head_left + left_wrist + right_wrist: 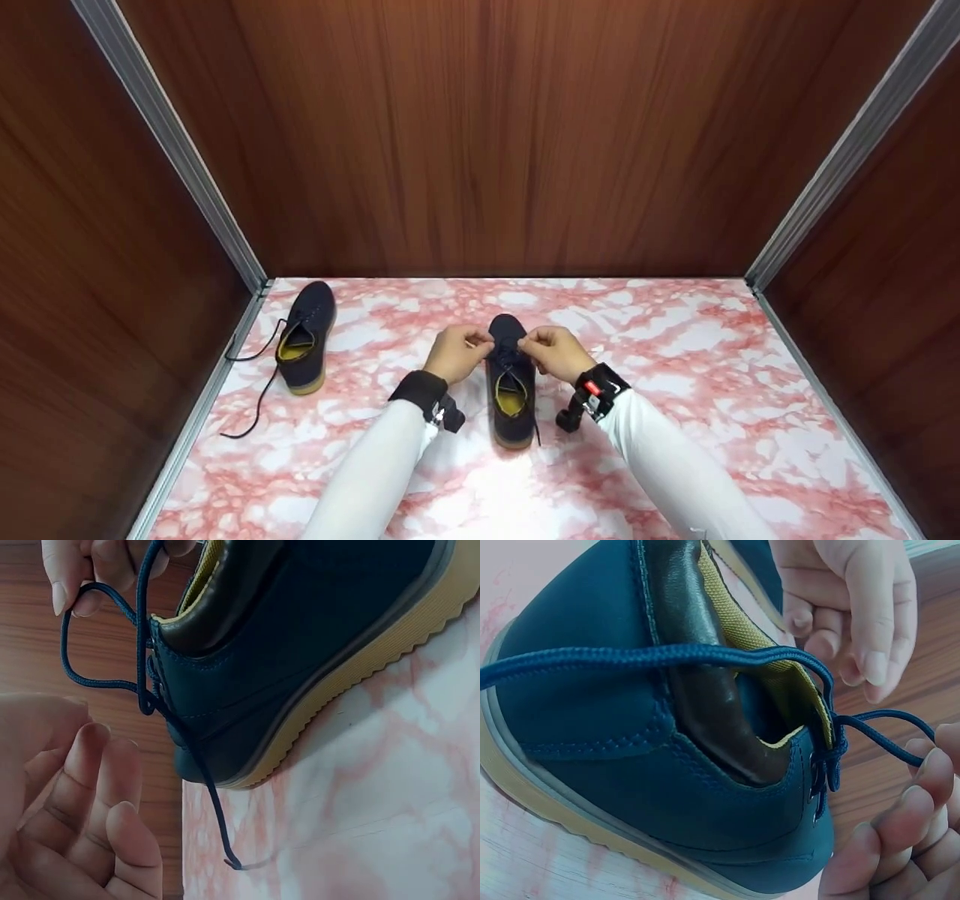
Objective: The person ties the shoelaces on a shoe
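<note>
A dark navy lace-up shoe [514, 429] with a yellow lining stands in front of me, toe pointing away. My right hand [555, 351] is at the right of its laces and pinches a loop of the shoelace [889, 744] between thumb and fingers. On the other side, my left hand [457, 352] is beside the lacing. Its fingers [79, 772] are loosely bent, thumb near the index fingertip, and no lace shows between them. From the knot, one loose lace end [217, 802] hangs down the shoe's side; another strand [652, 655] trails back across the collar.
A matching shoe [315, 352] stands at the left, its long loose lace [260, 409] spread on the surface. The pink-and-white marbled tabletop [675, 337] is bounded by brown wood-grain panels [487, 150] at the back and both sides, with metal strips along the corners.
</note>
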`<state>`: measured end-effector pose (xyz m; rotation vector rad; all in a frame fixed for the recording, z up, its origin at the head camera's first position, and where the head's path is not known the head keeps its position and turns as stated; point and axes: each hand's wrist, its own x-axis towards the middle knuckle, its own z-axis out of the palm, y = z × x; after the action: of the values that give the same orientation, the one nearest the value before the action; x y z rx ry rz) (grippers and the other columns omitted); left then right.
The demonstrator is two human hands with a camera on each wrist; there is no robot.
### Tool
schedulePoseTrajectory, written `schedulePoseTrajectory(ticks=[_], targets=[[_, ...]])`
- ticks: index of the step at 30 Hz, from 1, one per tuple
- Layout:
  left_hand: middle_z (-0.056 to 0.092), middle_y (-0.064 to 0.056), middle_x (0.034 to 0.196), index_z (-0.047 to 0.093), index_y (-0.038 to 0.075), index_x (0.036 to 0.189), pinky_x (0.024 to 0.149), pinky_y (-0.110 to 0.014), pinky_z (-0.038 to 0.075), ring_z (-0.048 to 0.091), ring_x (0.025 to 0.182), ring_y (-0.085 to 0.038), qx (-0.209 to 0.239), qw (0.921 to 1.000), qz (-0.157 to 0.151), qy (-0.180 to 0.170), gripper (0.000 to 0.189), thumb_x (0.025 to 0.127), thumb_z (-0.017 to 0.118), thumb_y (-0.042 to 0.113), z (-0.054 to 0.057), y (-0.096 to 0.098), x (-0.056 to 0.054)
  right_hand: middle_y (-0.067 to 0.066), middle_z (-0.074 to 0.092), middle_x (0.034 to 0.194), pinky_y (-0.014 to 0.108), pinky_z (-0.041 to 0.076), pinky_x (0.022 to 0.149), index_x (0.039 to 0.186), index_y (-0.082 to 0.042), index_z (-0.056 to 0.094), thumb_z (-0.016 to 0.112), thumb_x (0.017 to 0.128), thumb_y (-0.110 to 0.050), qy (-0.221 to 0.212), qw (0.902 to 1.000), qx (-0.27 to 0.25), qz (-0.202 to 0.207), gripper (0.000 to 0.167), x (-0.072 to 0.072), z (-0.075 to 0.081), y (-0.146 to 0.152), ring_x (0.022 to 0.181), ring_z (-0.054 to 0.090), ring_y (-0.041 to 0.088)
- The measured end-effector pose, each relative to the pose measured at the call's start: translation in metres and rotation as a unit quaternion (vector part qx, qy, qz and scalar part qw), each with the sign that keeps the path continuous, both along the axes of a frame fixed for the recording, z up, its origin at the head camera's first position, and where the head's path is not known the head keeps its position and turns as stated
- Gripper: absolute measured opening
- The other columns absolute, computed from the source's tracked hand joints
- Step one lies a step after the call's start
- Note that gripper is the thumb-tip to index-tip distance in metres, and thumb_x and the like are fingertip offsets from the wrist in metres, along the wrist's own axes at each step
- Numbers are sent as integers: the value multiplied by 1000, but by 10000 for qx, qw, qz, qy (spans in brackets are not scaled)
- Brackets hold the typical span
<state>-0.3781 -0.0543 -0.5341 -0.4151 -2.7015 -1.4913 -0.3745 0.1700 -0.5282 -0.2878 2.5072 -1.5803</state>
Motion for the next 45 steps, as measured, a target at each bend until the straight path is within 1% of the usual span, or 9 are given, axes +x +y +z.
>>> schedulePoseTrajectory(ticks=[8,13,19,25,28,32,37,41,45], targets=[[80,-8,98,81,8,109,78,-31,57,71,86,-21,-321,9982,-305,400,18,94,76,15,3,7,-7,-7,53,62,20,40,52,96,4,69,66,101,-19,-49,9999,-38,-90,23,1,1,-1,54,49,6],[79,-6,94,81,8,105,78,-30,56,69,85,-18,-494,9967,-308,561,14,93,76,14,4,11,-8,-7,54,63,19,41,53,95,4,70,66,101,-18,-24,10000,-53,-59,23,1,0,-5,54,49,5],[79,-5,91,81,9,98,80,-30,56,69,83,-15,-485,9968,-307,557,8,93,77,14,2,13,-8,-7,54,63,18,42,53,95,4,70,67,100,-17,-39,9999,-80,-72,22,2,1,-6,54,49,5],[79,-5,92,81,10,99,81,-31,57,68,84,-15,-401,9981,-290,373,9,94,76,15,2,11,-7,-7,52,61,19,39,50,108,6,67,66,102,-19,-170,9988,-446,-65,26,3,-3,0,52,46,5],[79,-6,93,80,10,98,81,-32,56,67,85,-15,-285,9990,-267,214,9,95,75,16,2,9,-6,-6,52,61,20,38,49,110,3,65,66,102,-21,-163,9988,-454,-91,26,6,-5,4,50,45,6],[77,-7,94,78,10,97,81,-31,55,66,87,-15,-218,9995,-237,11,8,95,74,16,2,7,-6,-8,51,61,20,38,49,101,0,68,69,101,-22,-15,9999,-91,-43,23,11,-10,9,51,46,5],[75,-8,94,75,8,98,77,-27,54,63,83,-12,-161,9994,-203,-226,8,94,72,14,2,6,-5,-11,53,62,19,39,51,90,-5,72,77,95,-24,306,9983,386,312,21,18,-14,9,54,48,4],[72,-6,89,73,7,96,71,-24,51,60,78,-9,-142,9992,-212,-295,8,93,71,13,2,6,-4,-10,56,63,18,39,53,87,-5,72,82,91,-26,467,9958,520,598,24,21,-18,5,57,48,3],[69,-2,85,71,7,93,70,-23,48,58,77,-8,-151,9992,-224,-279,7,92,70,14,1,6,-4,-10,58,64,17,40,55,85,-5,72,85,88,-26,494,9945,598,707,25,22,-21,2,58,50,2]])
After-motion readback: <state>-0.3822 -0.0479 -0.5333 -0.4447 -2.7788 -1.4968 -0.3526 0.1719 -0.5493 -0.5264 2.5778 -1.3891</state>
